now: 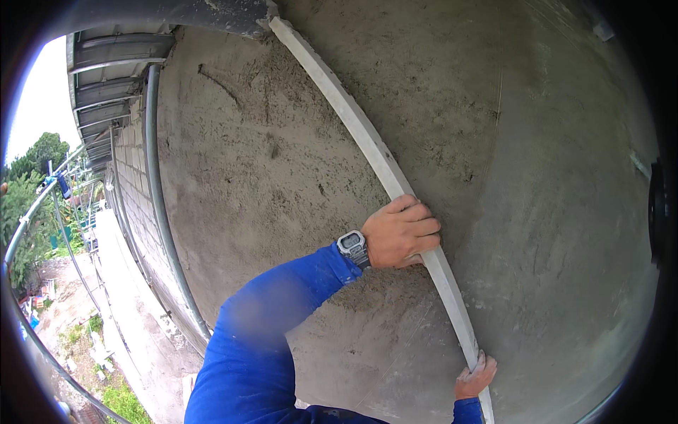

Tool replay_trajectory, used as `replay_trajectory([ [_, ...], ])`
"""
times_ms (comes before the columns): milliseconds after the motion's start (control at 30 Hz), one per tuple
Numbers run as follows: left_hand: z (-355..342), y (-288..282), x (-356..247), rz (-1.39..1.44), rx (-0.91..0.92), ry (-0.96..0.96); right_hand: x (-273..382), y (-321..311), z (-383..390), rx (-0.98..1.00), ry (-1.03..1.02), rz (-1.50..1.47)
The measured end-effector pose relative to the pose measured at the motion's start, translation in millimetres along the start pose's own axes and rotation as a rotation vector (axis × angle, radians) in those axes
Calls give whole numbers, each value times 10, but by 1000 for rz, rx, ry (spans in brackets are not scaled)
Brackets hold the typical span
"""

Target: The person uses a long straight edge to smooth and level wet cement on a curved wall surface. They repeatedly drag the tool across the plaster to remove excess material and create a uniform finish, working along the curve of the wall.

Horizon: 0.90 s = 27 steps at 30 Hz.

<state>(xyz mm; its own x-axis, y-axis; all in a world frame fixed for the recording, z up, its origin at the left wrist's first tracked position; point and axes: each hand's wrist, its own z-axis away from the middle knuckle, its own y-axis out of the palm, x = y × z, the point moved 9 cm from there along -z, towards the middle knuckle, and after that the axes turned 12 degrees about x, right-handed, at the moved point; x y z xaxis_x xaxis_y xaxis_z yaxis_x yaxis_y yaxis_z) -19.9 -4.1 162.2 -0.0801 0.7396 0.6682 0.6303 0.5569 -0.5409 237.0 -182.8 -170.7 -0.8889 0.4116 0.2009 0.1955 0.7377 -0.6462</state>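
A long, pale straightedge lies against a wet grey plastered wall, running from the upper middle down to the lower right and bowed by the lens. My left hand is wrapped around the bar near its middle, knuckles toward me, with a grey digital watch on the wrist. Lower down, my right hand grips the same bar close to its bottom end. Blue sleeves cover both arms. Left of the bar the plaster is rough and pitted; to the right it looks smoother.
Grey metal scaffold pipes stand upright along the left of the wall. Beyond them, bare blockwork and a ribbed metal overhang recede. Far below on the left lie ground with grass and debris. A dark band crosses the top.
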Motion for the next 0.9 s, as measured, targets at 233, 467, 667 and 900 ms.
replay_trajectory([
  [233,805,562,-550,38,94,-115,63,451,433,205,-22,-33],
  [467,1195,755,-1021,147,233,-230,-103,393,948,440,53,-59],
  [667,1073,89,-674,97,155,-316,21,-364,497,333,19,-21],
  [900,679,-544,13,10,-28,-376,-138,-1474,-260,-178,-101,136],
])
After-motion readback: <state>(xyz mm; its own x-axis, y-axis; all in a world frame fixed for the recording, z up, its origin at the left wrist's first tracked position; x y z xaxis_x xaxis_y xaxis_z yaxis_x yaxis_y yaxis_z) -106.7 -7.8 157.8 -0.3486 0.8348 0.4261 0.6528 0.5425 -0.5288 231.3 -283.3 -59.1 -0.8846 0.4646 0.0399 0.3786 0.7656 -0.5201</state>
